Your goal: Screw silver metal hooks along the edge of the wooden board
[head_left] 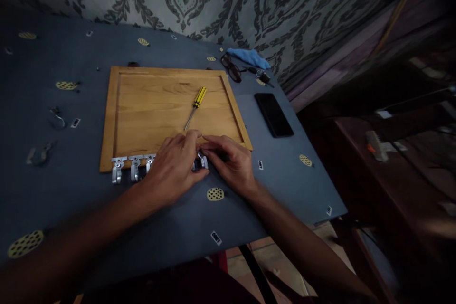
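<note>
A wooden panel [156, 104] with a raised frame lies flat on the table. Along its near edge sits a row of silvery metal hooks [135, 167], some with a screw head showing. My left hand [174, 166] rests over this row, its thumb and fingers closed about the rightmost metal hook [203, 159]. From the right, my right hand [231, 161] pinches with thumb and forefinger at the top of that same hook; whatever is in the pinch is too small to make out. A screwdriver [196, 106] with a yellow and black handle lies on the panel beyond my hands.
Two loose hooks [57, 117] lie left of the panel. To the right are a black phone [273, 115], eyeglasses [231, 67], keys [261, 75] and a blue cloth [248, 57]. A patterned wall stands behind the blue table covering [285, 185]; its right edge drops to the floor.
</note>
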A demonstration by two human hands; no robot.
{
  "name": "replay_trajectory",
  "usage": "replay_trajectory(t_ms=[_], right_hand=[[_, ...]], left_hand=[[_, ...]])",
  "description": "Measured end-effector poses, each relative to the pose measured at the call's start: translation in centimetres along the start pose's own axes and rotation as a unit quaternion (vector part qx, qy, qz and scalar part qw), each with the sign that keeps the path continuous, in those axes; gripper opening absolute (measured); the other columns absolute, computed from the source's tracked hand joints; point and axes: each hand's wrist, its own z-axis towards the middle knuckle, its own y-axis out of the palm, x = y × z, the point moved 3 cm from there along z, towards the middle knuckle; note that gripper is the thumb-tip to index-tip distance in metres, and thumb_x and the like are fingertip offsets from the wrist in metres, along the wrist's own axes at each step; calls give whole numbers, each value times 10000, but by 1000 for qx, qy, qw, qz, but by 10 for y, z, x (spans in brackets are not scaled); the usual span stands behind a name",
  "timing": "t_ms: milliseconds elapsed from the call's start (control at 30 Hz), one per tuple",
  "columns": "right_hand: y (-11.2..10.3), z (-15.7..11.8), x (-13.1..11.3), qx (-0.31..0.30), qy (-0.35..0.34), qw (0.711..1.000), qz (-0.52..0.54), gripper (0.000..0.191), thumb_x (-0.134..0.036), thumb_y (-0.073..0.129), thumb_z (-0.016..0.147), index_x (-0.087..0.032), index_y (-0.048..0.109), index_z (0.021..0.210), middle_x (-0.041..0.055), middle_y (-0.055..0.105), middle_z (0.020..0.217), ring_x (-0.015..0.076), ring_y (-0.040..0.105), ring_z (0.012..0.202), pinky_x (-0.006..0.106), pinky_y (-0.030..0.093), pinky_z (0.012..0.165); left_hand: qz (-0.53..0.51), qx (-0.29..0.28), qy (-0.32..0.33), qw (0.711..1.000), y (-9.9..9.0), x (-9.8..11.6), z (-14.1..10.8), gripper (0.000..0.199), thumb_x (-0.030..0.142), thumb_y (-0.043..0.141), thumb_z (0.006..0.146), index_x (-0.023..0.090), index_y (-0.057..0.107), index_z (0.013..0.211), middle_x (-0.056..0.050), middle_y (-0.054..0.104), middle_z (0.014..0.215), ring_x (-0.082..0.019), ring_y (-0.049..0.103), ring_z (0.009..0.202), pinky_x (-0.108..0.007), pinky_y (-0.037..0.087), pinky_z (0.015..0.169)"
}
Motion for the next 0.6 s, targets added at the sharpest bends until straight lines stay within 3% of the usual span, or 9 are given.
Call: replay_trajectory(t_ms=[167,400,600], right_hand=[[-1,-1,-2,-13,-9,999,-41,395,-170,588,977,-288,569,1353,28,757,1004,165,736,903,346,630,848],[-3,2,-11,-38,-112,983,-144,583,-128,545,992,-289,375,1526,44,751,1040,180,701,931,344,613,863],[-2,1,-8,-44,-140,975,-166,618,-129,504,1005,-308,307,1563,54,739,1064,199,691,912,362,607,836]], left_hand=[[-2,2,3,1000,1,-1,-1,514,237,770,781,180,454,1181,-125,691,1130,-346,652,1104,-512,501,952],[1,12,2,1000,0,-1,-2,509,242,772,776,203,455,1173,-102,685,1113,-333,653,1081,-496,507,929],[8,0,5,1000,1,0,-1,530,247,768,793,165,447,1206,-137,681,1141,-349,642,1113,-501,495,958]])
